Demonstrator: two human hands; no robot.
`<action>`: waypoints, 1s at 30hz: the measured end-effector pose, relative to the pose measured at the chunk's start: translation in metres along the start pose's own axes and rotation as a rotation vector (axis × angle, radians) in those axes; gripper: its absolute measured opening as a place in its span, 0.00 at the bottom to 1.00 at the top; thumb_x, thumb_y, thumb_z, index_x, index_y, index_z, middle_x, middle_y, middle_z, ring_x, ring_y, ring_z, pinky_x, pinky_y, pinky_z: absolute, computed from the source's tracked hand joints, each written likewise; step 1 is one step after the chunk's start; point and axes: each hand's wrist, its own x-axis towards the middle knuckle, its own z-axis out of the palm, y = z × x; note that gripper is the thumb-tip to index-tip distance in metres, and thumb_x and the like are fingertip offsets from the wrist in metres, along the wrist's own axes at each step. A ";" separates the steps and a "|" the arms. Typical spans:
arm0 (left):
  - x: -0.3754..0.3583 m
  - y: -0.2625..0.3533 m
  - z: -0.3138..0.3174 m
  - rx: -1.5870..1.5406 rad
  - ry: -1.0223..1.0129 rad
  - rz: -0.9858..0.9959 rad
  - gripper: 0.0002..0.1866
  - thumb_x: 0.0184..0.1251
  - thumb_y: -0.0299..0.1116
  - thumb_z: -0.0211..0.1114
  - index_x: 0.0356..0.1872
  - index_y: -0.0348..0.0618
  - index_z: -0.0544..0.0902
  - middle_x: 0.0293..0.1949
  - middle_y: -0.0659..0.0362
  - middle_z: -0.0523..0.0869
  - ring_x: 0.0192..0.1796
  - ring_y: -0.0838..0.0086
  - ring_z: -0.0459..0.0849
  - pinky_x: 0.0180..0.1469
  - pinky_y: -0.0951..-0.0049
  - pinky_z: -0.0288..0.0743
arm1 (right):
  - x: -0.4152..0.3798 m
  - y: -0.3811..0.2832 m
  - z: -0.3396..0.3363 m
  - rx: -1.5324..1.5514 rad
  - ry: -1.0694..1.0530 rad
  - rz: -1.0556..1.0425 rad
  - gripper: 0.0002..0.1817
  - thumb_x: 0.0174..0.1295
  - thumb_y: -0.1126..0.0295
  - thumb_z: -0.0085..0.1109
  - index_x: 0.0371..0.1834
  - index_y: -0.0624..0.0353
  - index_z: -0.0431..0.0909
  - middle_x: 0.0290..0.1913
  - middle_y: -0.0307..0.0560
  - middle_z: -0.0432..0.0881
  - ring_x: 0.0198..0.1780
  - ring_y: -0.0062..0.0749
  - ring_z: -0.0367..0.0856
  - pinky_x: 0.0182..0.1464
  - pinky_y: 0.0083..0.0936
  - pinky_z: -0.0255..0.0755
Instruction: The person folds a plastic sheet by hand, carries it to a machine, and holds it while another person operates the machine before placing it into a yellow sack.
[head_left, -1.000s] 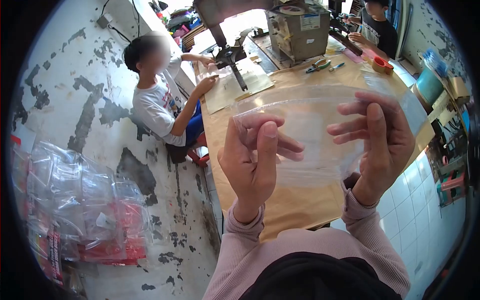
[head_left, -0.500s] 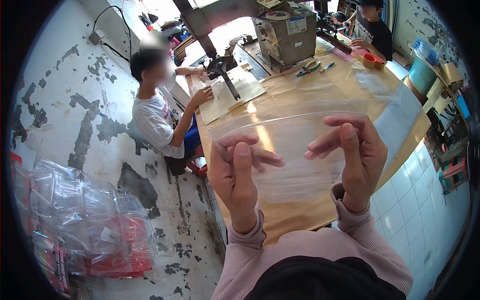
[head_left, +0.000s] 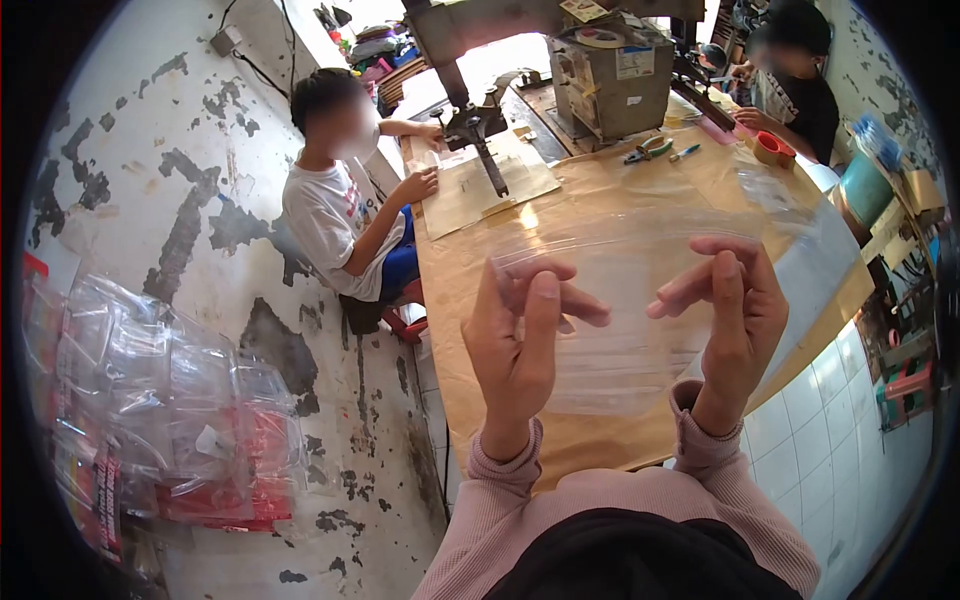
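A clear plastic sheet [head_left: 625, 240] stretches between my two hands, its upper edge showing as a thin bright line. My left hand [head_left: 520, 345] is closed on its left end, thumb towards me and fingers curled. At the other end my right hand [head_left: 738, 325] grips it in much the same way. Under the hands, a stack of clear plastic pieces [head_left: 608, 388] lies on the brown-covered table [head_left: 480, 300]. The see-through layers make it hard to tell where the held sheet ends below.
One person [head_left: 335, 200] works at a press-like machine [head_left: 475, 130] at the left; another [head_left: 795, 95] sits at the far right. Pliers [head_left: 650, 150], tape rolls [head_left: 772, 148] and a metal box [head_left: 612, 90] are on the table. Plastic packages [head_left: 170, 410] lie at lower left.
The view has shifted, so the table and people appear further right. My hands have drawn slightly closer together, still holding the plastic sheet.
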 end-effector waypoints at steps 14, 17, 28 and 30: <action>0.003 -0.010 0.000 0.030 -0.035 0.006 0.10 0.67 0.29 0.50 0.29 0.33 0.74 0.19 0.57 0.81 0.23 0.78 0.82 0.26 0.85 0.71 | 0.002 0.013 -0.002 -0.020 0.064 0.002 0.13 0.67 0.69 0.40 0.33 0.67 0.71 0.17 0.46 0.76 0.18 0.24 0.77 0.23 0.14 0.70; 0.003 -0.013 0.001 -0.006 -0.029 -0.011 0.11 0.67 0.30 0.49 0.30 0.33 0.74 0.19 0.57 0.81 0.23 0.78 0.82 0.26 0.85 0.71 | 0.002 0.015 -0.002 -0.028 0.064 0.006 0.12 0.67 0.69 0.41 0.33 0.67 0.71 0.17 0.46 0.76 0.18 0.24 0.77 0.23 0.14 0.70; 0.075 0.004 -0.018 -0.029 0.334 0.102 0.12 0.65 0.34 0.49 0.35 0.35 0.74 0.23 0.60 0.77 0.20 0.76 0.78 0.19 0.85 0.64 | -0.001 0.038 0.002 0.064 -0.360 0.180 0.11 0.57 0.73 0.56 0.41 0.65 0.71 0.28 0.48 0.82 0.30 0.23 0.81 0.32 0.15 0.73; 0.111 0.030 -0.033 -0.039 0.387 0.219 0.10 0.62 0.31 0.49 0.38 0.36 0.74 0.28 0.58 0.78 0.27 0.75 0.79 0.25 0.83 0.68 | 0.000 0.081 -0.012 0.095 -0.556 0.257 0.12 0.54 0.71 0.60 0.40 0.65 0.75 0.31 0.45 0.83 0.33 0.22 0.81 0.35 0.17 0.74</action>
